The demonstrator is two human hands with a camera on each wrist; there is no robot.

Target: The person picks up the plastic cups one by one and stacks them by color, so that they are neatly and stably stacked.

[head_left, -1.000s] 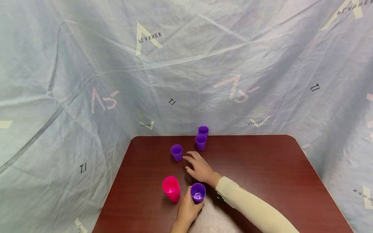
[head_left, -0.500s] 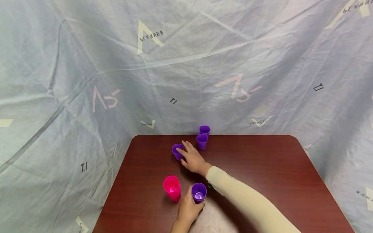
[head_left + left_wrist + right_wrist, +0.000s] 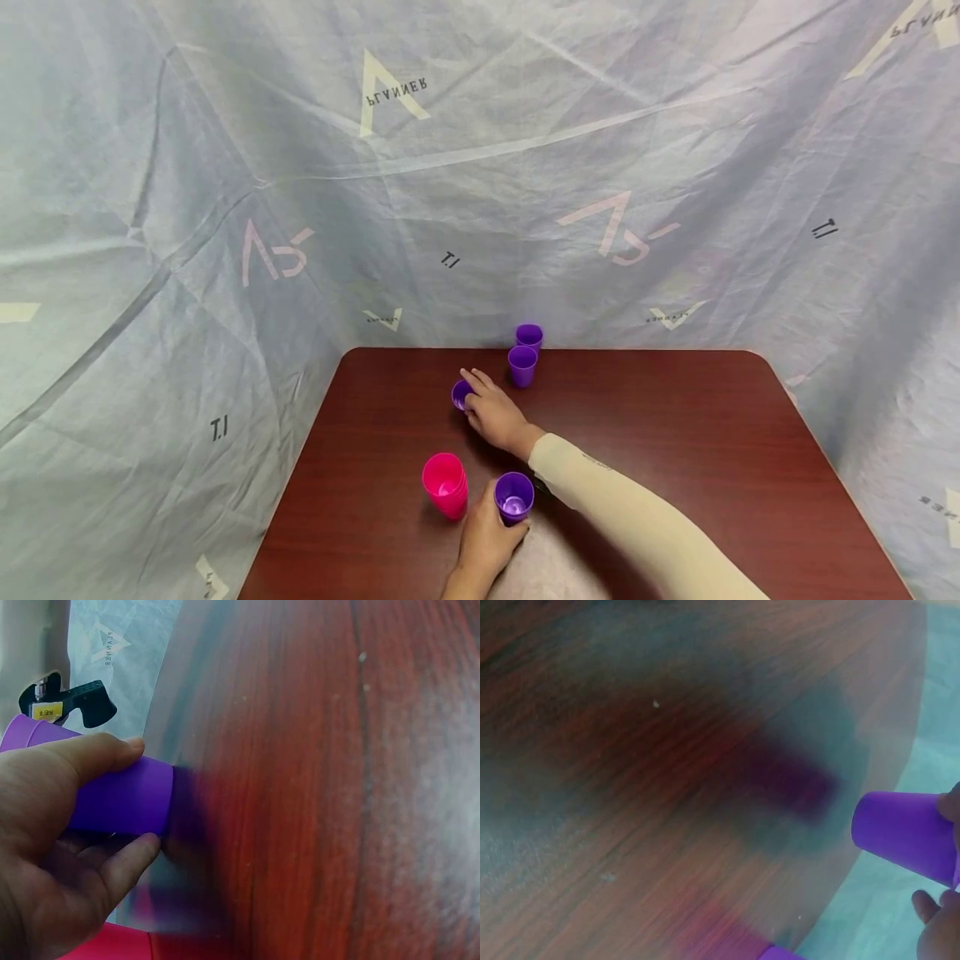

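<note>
My left hand point(image 3: 482, 542) grips a purple cup point(image 3: 514, 500) upright near the front of the table. In the left wrist view its thumb and fingers wrap the wall of that purple cup point(image 3: 124, 796), whose base is down at the wood. Farther back, my right hand point(image 3: 497, 418) holds another purple cup point(image 3: 459, 396), partly hidden behind the fingers. In the right wrist view this second cup point(image 3: 900, 829) sits between thumb and finger, its base apart from its reflection. A stack of pink cups point(image 3: 446, 486) stands just left of my left hand.
Two more purple cups stand at the back: a nearer one point(image 3: 522, 367) and a farther one point(image 3: 529, 336) close to the table's rear edge. The brown wooden table point(image 3: 675, 433) is surrounded by grey printed cloth point(image 3: 480, 208).
My right hand has reached left and back to the lone purple cup and taken hold of it. My left hand keeps its grip on the front purple cup.
</note>
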